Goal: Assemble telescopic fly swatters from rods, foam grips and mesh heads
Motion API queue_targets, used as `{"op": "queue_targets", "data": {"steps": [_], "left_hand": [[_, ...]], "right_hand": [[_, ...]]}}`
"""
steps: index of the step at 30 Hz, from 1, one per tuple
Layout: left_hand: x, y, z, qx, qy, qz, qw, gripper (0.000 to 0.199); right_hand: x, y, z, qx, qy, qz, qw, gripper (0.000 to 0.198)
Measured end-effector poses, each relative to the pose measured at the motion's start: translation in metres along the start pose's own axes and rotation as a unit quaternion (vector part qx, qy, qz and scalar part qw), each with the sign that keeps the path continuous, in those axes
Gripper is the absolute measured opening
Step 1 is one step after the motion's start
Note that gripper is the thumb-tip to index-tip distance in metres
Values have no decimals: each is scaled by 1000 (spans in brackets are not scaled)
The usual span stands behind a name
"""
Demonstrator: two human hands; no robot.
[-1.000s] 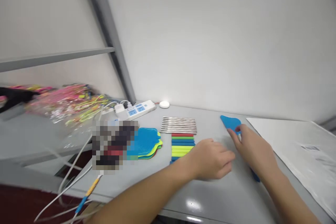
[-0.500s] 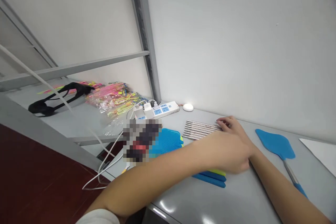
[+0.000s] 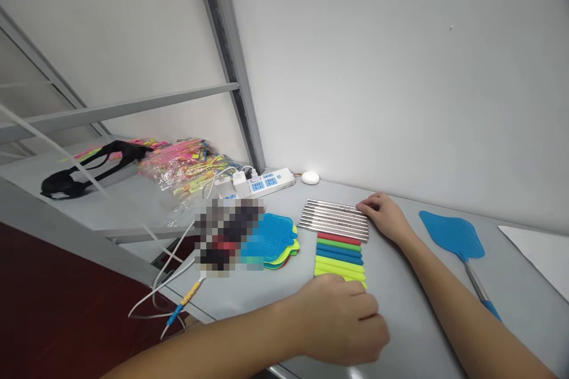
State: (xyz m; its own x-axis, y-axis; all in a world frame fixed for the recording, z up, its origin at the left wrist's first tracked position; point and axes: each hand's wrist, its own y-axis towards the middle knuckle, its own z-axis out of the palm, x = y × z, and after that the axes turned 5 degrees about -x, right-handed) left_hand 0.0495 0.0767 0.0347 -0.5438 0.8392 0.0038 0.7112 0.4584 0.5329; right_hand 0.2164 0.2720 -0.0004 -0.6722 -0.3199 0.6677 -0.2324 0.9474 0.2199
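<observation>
Shelf (image 3: 128, 204), bagged items (image 3: 180, 160), right hand (image 3: 386, 216) touching rods (image 3: 334, 219)

"Colours on the tubes (image 3: 339, 254)?"

"Red, green, blue, then yellow-green, in bands."

"And on the rods (image 3: 334, 218)?"

"Shiny silver."

"On the stacked swatter heads (image 3: 274, 235)?"

"Finely dotted blue on top, yellow-green, green and red at the edges below."

"On the lone swatter (image 3: 452, 234)?"

"Blue head, silver shaft, blue grip."
</observation>
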Motion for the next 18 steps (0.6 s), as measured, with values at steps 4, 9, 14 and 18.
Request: {"op": "queue_targets", "data": {"steps": [4,9,14,18], "left_hand": [[2,-31,-16,1,24,-74,997,19],[4,-68,-27,38,64,-155,985,18],[2,-79,-34,63,84,-211,972,19],[1,-79,-35,46,94,-228,968,21]], "right_hand": [[-1,1,-1,5,-5,5,1000,30],[2,1,-5,31,7,2,1000,30],[5,-1,-6,28,16,15,999,31],[3,-1,-4,19,15,22,999,32]]}}
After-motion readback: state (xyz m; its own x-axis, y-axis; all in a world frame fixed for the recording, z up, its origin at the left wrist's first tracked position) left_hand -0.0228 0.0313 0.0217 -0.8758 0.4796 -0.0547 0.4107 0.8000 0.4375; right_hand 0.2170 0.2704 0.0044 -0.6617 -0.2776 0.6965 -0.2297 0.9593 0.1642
